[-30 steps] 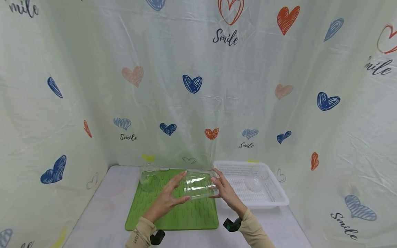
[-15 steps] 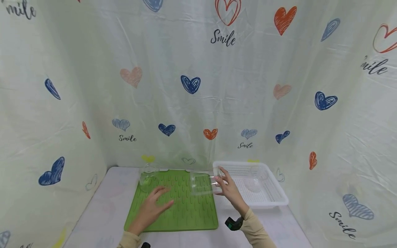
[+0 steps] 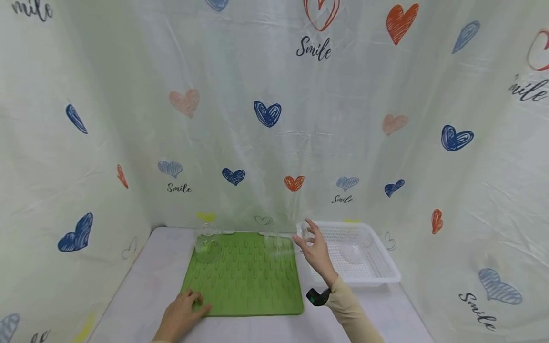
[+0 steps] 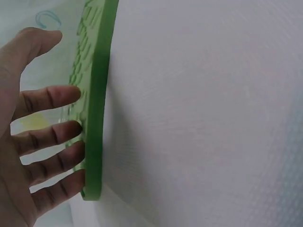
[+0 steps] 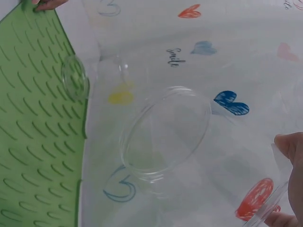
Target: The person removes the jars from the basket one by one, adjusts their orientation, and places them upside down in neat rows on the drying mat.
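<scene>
In the head view my right hand (image 3: 316,250) holds a clear straight-sided cup (image 3: 279,244) lying sideways over the back right of the green mat (image 3: 246,295). The right wrist view shows the cup's round end (image 5: 125,146), with the thumb and a fingertip on its edge at the right. My left hand (image 3: 180,312) is at the mat's front left corner. Its fingers (image 4: 52,137) are loosely bent against the mat's edge in the left wrist view, holding nothing. A clear glass-like vessel (image 3: 208,247) stands on the mat's back left.
Behind the right hand, a white perforated basket (image 3: 388,271) stands right of the mat, with another clear vessel (image 3: 353,247) in it. A curtain printed with hearts (image 3: 266,152) closes off the back and sides of the white table (image 3: 141,286).
My left hand has let go of the cup and dropped down and left to the mat's front corner. The right hand still holds the cup, now slightly higher and farther back.
</scene>
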A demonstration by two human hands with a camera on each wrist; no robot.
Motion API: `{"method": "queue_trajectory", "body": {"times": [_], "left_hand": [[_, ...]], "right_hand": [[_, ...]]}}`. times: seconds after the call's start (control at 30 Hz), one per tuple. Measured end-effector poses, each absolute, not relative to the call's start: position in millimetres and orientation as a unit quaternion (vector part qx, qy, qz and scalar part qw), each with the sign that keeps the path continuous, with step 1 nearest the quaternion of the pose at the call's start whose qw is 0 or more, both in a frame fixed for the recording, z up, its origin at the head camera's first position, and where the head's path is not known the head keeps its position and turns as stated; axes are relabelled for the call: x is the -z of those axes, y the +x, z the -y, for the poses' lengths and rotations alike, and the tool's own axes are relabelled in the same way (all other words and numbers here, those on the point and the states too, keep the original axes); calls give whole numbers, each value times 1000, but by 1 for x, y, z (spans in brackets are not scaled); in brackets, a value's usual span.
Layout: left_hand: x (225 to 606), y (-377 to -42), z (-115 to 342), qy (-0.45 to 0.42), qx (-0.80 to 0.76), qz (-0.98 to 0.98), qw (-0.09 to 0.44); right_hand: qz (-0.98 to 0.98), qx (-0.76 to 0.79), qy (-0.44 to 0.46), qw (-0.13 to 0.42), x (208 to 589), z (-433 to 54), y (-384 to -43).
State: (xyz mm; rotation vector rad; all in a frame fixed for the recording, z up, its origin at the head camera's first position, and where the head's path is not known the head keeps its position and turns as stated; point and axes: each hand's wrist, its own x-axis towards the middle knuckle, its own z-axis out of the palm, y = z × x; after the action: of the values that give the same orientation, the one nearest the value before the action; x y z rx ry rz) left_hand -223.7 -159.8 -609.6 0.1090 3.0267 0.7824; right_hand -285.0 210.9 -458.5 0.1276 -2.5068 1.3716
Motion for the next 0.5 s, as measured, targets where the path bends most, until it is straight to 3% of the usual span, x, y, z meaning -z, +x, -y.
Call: {"method": "queue_trajectory", "body": {"times": [0.13,0.5], "left_hand": [[618,-225,160,32,-249,-968,-4],[626,-220,161,41,-241,-969,-50]], "right_hand": [[876,-449,60,167,459,-196,-293],[885,-426,89,165,486,-148,-329]]}}
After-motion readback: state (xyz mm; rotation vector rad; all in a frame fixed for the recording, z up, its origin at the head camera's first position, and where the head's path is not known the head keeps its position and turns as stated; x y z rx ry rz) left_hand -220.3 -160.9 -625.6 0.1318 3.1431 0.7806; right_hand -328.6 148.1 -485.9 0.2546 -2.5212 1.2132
